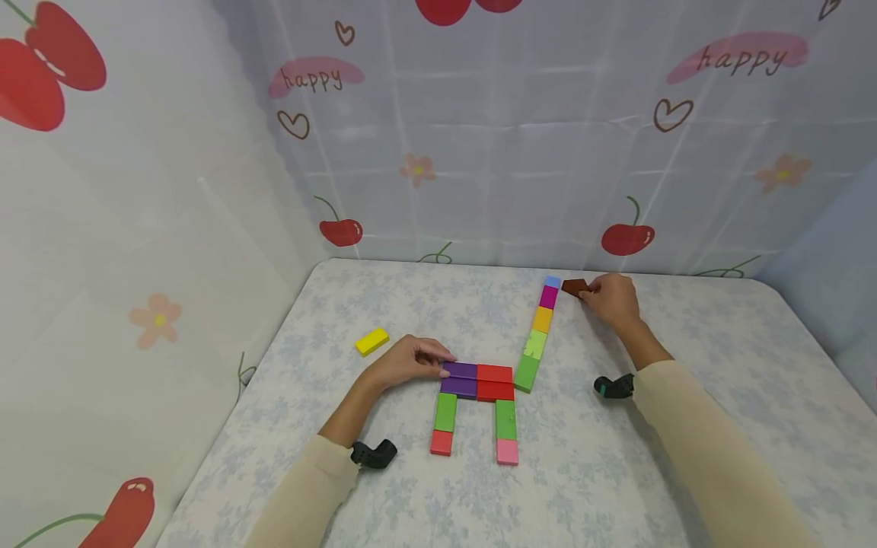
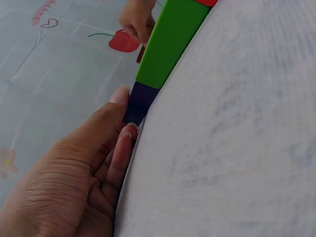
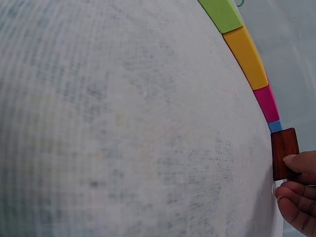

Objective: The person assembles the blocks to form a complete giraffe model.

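My right hand [image 1: 614,301] pinches a dark brown block [image 1: 574,288] by its right end, thumb on top. Its other end is beside the small blue block [image 1: 552,281] at the top of a slanting row. Below the blue follow magenta [image 1: 548,297], orange [image 1: 542,320], light green [image 1: 535,344] and green [image 1: 527,374] blocks. My left hand [image 1: 409,359] holds the left end of the purple blocks [image 1: 459,371], thumb and fingers on either side. Red blocks [image 1: 495,390] adjoin the purple ones on the right.
Two legs extend below: a green block [image 1: 445,412] with a red one [image 1: 441,443], and a green block [image 1: 505,419] with a pink one [image 1: 507,452]. A yellow block [image 1: 372,342] lies apart at left. Printed curtains [image 1: 507,152] hang behind the patterned table [image 1: 562,487].
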`<control>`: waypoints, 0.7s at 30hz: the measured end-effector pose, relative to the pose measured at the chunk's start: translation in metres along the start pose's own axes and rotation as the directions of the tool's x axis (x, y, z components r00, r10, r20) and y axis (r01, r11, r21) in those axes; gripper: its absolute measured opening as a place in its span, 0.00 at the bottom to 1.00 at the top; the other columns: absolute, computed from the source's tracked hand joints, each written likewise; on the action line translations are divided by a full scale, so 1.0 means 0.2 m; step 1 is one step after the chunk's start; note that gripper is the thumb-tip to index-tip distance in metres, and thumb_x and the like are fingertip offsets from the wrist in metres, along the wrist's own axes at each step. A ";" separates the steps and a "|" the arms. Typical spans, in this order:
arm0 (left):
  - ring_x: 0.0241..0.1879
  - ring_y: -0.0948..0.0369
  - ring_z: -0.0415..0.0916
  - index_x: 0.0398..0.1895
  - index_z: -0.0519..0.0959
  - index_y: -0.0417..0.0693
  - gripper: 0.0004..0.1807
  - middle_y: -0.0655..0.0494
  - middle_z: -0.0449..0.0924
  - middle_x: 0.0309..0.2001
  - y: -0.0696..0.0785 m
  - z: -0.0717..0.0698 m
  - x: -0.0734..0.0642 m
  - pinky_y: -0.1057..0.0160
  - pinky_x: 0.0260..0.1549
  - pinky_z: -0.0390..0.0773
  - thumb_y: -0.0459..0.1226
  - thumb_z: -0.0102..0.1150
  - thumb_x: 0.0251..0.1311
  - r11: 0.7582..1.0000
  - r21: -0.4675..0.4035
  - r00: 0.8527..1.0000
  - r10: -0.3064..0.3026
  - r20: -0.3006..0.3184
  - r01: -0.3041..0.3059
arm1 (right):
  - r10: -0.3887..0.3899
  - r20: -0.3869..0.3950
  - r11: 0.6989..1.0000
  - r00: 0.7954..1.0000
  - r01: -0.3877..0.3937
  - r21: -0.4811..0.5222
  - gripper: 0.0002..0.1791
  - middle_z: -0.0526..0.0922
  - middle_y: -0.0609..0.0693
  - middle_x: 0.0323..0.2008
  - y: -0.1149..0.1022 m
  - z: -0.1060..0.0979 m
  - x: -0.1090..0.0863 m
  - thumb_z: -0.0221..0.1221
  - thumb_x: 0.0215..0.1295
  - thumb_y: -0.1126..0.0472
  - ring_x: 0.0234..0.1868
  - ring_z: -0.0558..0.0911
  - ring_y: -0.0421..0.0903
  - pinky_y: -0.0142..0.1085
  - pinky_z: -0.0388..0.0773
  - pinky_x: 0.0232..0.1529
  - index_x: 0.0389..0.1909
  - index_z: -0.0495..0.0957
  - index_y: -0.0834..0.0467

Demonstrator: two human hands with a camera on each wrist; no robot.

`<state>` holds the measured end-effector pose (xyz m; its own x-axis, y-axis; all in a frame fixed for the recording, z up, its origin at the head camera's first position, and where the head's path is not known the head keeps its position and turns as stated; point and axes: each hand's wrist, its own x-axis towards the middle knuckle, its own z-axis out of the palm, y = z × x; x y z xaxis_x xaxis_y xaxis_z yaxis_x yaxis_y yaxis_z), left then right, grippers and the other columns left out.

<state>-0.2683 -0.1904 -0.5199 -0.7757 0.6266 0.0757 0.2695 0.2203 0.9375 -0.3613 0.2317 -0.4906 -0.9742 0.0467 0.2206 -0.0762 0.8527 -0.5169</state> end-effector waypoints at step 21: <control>0.33 0.62 0.78 0.49 0.87 0.40 0.15 0.52 0.86 0.45 -0.02 0.00 0.01 0.68 0.35 0.77 0.27 0.72 0.58 1.000 0.018 1.000 -0.010 0.001 0.010 | -0.011 0.025 0.998 1.000 0.012 -0.061 0.14 0.86 0.67 0.38 -0.02 0.00 0.03 0.64 0.66 0.63 0.38 0.81 0.61 0.53 0.78 0.39 0.43 0.85 0.74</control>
<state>-0.2711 -0.1906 -0.5241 -0.7776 0.6253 0.0661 0.2721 0.2399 0.9319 -0.3670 0.2290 -0.4879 -0.9784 0.0243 0.2053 -0.0751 0.8835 -0.4624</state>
